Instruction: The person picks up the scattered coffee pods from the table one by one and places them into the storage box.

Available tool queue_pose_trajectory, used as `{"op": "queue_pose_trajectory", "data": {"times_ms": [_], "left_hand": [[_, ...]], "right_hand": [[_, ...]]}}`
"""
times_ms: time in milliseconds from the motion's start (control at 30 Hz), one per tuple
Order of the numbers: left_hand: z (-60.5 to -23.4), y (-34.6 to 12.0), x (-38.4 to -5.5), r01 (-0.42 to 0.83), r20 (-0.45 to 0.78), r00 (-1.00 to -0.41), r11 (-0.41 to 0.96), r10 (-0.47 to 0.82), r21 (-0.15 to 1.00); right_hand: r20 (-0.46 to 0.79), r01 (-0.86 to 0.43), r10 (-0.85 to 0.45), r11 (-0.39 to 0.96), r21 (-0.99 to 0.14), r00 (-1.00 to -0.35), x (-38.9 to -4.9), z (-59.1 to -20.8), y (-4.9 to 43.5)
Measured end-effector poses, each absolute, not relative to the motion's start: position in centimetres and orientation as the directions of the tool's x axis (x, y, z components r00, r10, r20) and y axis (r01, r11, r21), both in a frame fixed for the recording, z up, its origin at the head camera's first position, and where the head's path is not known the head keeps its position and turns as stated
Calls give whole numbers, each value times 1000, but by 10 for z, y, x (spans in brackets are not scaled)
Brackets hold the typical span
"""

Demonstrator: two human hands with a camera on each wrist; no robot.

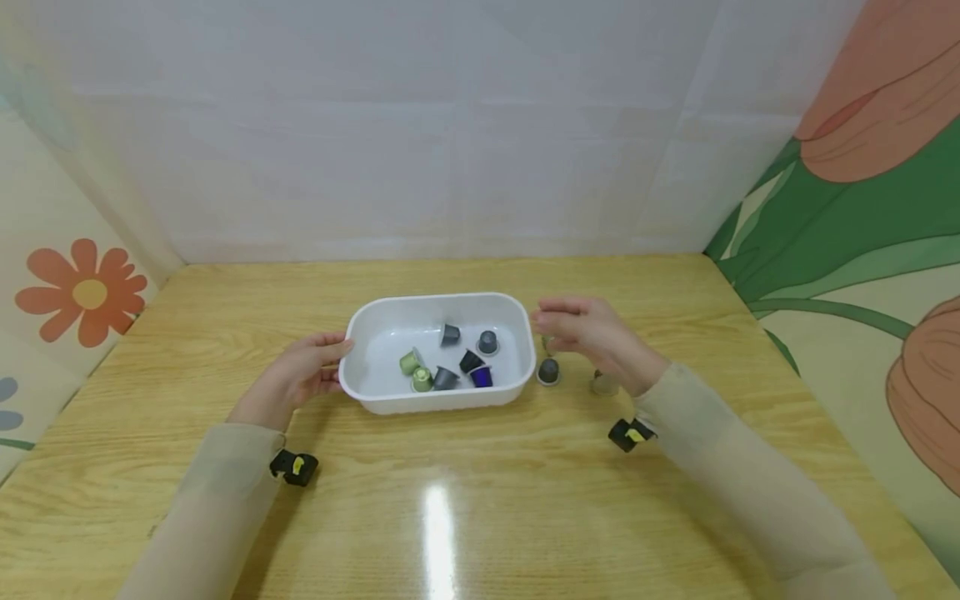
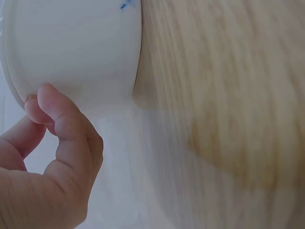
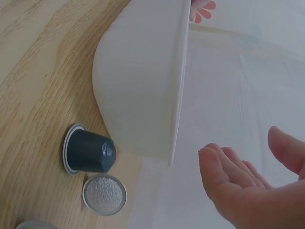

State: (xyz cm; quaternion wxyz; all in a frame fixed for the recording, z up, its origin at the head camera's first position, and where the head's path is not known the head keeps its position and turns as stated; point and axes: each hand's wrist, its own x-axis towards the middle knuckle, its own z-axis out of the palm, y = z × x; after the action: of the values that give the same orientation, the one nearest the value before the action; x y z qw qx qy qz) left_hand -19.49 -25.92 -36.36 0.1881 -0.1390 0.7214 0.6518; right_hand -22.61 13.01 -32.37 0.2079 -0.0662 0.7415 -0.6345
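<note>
A white plastic tub (image 1: pixel 431 403) stands mid-table with several coffee capsules inside: green ones (image 1: pixel 409 362), grey and black ones (image 1: pixel 487 342), and a purple-blue one (image 1: pixel 482 377). My left hand (image 1: pixel 311 367) holds the tub's left end, thumb at the rim and fingers against the outer wall. Beside the right end, my right hand (image 1: pixel 588 329) is raised with loosely bent fingers and nothing in them. Below it, a dark coffee capsule (image 3: pixel 90 150) lies outside the tub, close to a capsule with a silver foil lid (image 3: pixel 105 194). Another capsule (image 1: pixel 602 383) is partly hidden by the right wrist.
The wooden table (image 1: pixel 360 533) runs back to a white cloth backdrop (image 1: pixel 420 167). Flower-printed panels (image 1: pixel 847 233) border both sides. Each wrist carries a small black camera mount (image 1: pixel 295 467).
</note>
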Motion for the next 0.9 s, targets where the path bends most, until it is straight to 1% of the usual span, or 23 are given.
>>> {"op": "queue_pose_trajectory", "data": {"times_ms": [433, 900], "left_hand": [[-365, -259, -195, -448, -455, -890, 113, 39, 887], [-364, -259, -196, -447, -454, -890, 114, 45, 887]], "right_hand": [[-209, 130, -346, 238, -963, -915, -221, -323, 149], [-212, 124, -328, 268, -955, -921, -215, -327, 174]]}}
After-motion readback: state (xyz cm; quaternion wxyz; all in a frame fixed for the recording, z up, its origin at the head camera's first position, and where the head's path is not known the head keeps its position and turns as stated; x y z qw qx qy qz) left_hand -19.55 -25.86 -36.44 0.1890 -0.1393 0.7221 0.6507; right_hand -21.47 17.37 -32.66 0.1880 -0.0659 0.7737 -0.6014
